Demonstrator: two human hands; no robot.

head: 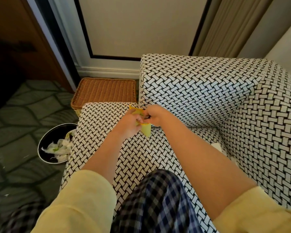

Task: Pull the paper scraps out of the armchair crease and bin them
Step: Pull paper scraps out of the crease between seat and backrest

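A black-and-white woven-pattern armchair (200, 91) fills the right of the view. My left hand (130, 126) and my right hand (155, 116) meet over the crease between seat and left armrest. Both grip yellow-green paper scraps (145, 131); one piece hangs below my left fingers, another pokes up above them. A white scrap (216, 146) lies on the seat near the right-hand crease. A round black bin (45, 143) stands on the floor left of the chair, holding several crumpled white and green papers.
A wicker basket (104, 91) sits behind the left armrest against the wall. Dark leaf-patterned carpet (20, 115) covers the floor at left. My knee in checked trousers (158, 199) rests on the seat front. A curtain (228, 26) hangs behind the chair.
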